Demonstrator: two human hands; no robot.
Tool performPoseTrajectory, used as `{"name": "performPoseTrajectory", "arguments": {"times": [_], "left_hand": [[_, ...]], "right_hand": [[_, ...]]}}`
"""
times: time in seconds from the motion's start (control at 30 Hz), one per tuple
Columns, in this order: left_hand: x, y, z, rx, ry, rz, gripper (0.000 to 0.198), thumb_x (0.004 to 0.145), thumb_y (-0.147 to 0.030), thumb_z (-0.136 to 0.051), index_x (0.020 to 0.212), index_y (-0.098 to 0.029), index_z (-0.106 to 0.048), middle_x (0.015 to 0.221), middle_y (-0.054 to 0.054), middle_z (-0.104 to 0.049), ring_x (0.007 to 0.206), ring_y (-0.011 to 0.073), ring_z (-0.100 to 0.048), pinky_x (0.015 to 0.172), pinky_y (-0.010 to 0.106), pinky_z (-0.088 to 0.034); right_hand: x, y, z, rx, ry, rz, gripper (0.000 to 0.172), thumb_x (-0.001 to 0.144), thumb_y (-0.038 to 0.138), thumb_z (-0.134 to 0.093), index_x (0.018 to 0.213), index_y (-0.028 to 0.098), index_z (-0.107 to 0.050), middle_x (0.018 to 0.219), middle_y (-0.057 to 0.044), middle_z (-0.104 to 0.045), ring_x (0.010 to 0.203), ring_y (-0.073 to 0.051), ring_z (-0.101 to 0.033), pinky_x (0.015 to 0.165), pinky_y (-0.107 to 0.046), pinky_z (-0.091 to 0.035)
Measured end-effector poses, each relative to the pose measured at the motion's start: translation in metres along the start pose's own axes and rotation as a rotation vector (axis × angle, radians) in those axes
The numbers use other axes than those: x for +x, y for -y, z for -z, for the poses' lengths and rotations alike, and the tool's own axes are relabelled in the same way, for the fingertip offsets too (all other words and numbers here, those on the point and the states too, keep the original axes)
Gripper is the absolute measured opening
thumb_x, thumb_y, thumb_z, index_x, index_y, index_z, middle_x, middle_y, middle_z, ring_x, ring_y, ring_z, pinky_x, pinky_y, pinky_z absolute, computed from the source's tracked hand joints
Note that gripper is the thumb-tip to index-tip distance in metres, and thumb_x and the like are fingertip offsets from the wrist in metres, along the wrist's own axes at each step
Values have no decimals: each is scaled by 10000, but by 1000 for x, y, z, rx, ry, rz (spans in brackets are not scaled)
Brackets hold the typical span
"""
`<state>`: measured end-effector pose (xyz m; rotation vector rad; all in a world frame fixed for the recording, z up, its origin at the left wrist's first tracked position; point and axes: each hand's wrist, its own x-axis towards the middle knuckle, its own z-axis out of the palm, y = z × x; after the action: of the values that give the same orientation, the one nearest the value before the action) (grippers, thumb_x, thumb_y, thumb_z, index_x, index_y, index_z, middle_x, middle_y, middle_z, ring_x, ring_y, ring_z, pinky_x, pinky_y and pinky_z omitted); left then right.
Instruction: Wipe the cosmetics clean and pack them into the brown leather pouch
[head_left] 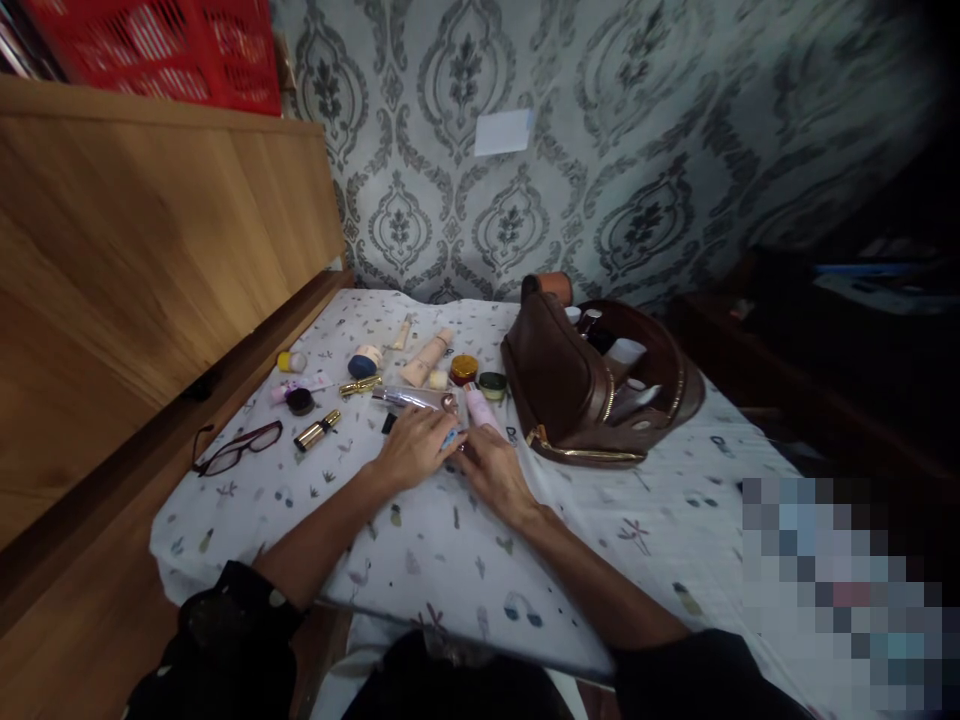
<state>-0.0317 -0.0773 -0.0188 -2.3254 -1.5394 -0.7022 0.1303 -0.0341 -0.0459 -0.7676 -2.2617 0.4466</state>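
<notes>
My left hand [414, 447] and my right hand [495, 470] rest close together on the white patterned cloth [450, 560], fingers curled around a small blue-tipped item [452, 437] between them. What that item is I cannot make out. A pink tube [480, 407] lies just beyond my right fingers, and a silver tube [409, 397] lies just beyond my left fingers. An open brown toiletry bag [577, 390] with bottles inside stands to the right of my hands.
Cosmetics lie scattered at the back left: a gold lipstick [317, 430], small jars [463, 369], a beige tube [426, 357], a blue-lidded pot [364, 361]. Glasses [236, 448] lie near the left edge. A wooden panel [150, 250] rises at left.
</notes>
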Motion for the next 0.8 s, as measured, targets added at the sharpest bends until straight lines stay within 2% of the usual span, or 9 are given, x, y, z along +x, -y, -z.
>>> {"name": "performPoseTrajectory", "arguments": {"times": [0.17, 0.27, 0.37, 0.47, 0.6, 0.7, 0.8], "left_hand": [[0, 19, 4, -85, 30, 164, 290, 995, -345, -424, 924, -178, -650, 867, 80, -719, 836, 232, -673, 786, 348, -471], [-4, 32, 7, -154, 44, 293, 350, 1000, -380, -384, 878, -186, -647, 855, 80, -711, 822, 227, -666, 751, 320, -468], [-5, 40, 8, -198, 32, 354, 365, 1002, -390, -353, 877, -197, -637, 840, 65, -706, 811, 216, -656, 726, 301, -455], [-4, 41, 8, -261, 37, 355, 372, 996, -405, -356, 849, -198, -628, 769, 45, -680, 767, 204, -642, 709, 291, -445], [-1, 36, 8, -518, -1, 374, 356, 970, -412, -409, 758, -194, -593, 679, 16, -623, 687, 183, -602, 664, 272, -430], [-2, 31, 6, -688, -44, 448, 388, 957, -440, -439, 670, -200, -540, 564, -22, -541, 566, 151, -533, 600, 258, -407], [-3, 23, 4, -793, -64, 535, 410, 949, -467, -456, 644, -200, -520, 492, -50, -457, 483, 126, -452, 549, 249, -373]], "right_hand": [[2, 4, 15, 230, -54, -182, 192, 885, 337, -570, 901, 186, -688, 778, -33, -650, 663, -167, -549, 630, -275, -418], [5, 3, 20, 357, -118, -300, 264, 866, 421, -583, 891, 184, -695, 736, -19, -643, 631, -160, -528, 605, -272, -399], [7, -1, 19, 518, -180, -374, 316, 831, 494, -612, 838, 186, -680, 676, -7, -619, 613, -164, -513, 589, -274, -388], [9, -4, 19, 661, -256, -425, 356, 812, 547, -627, 794, 192, -648, 665, -12, -619, 620, -168, -526, 595, -275, -390], [10, -3, 20, 755, -310, -493, 377, 802, 570, -644, 749, 198, -623, 628, -3, -592, 591, -149, -489, 581, -263, -376], [12, 0, 18, 888, -323, -530, 375, 758, 562, -699, 758, 193, -629, 630, 9, -579, 592, -133, -475, 585, -256, -382], [12, 3, 13, 1018, -259, -576, 395, 674, 535, -779, 793, 181, -648, 645, 17, -577, 572, -114, -448, 546, -242, -353]]}}
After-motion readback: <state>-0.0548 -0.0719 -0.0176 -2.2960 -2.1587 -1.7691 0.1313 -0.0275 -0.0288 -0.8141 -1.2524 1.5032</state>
